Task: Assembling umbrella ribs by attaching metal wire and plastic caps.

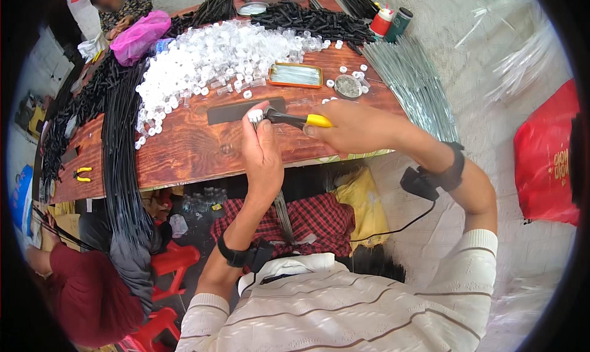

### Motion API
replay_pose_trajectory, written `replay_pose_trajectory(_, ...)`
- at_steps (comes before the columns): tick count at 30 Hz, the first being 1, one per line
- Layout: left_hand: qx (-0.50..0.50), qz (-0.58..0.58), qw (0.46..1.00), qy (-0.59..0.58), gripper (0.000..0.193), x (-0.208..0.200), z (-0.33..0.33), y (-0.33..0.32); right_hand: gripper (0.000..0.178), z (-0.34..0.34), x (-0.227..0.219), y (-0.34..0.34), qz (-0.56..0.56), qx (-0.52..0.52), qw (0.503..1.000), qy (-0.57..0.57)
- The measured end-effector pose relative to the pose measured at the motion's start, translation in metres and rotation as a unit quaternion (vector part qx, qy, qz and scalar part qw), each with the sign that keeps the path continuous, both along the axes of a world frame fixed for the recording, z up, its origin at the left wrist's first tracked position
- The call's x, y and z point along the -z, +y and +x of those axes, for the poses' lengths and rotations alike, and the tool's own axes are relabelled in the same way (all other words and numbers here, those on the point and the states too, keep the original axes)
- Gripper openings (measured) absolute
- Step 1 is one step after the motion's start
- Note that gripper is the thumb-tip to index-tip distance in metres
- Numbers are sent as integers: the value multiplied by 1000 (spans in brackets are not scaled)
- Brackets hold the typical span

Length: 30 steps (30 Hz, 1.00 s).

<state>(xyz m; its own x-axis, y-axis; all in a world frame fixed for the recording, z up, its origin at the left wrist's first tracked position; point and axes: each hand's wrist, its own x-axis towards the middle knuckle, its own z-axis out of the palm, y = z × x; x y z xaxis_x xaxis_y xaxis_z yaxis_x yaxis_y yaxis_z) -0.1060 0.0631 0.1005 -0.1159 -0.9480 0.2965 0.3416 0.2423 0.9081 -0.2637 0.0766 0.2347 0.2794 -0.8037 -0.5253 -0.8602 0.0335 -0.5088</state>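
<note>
My left hand (264,152) is closed, pinching a small white cap (255,114) between thumb and fingers over the near edge of the table. My right hand (353,127) is wrapped round pliers (289,118) with dark jaws and yellow handles. The jaws point left and meet the white cap at my left fingertips. A bundle of thin grey metal rods (282,215) hangs beneath my left hand, toward my lap; whether it joins the cap is hidden. Just beyond my hands lies a dark flat bar (224,111) on the wooden table (184,158).
White caps and clear plastic pieces (215,51) are heaped mid-table. An orange-rimmed tray (296,75) holds thin rods, beside a round tin (348,86). Metal rods (418,84) lie right; black rods (123,124) overhang left. Other people sit at the left and far side.
</note>
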Motion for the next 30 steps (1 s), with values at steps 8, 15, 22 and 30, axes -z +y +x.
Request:
replay_pose_trajectory(8, 7, 54, 998, 16, 44, 12, 5, -21, 32, 10, 84, -1, -344, 41, 938, 36)
replay_pose_trajectory(15, 100, 100, 985, 103, 54, 1, 27, -19, 31, -12, 38, -16, -168, -21, 983, -68)
replay_pose_trajectory(22, 111, 99, 985, 90, 54, 1, 20, -18, 28, -14, 17, -15, -234, -106, 966, -2)
replay_pose_trajectory(30, 17, 52, 997, 46, 51, 6, 11, -10, 26, 5, 13, -6, -215, -92, 967, 105)
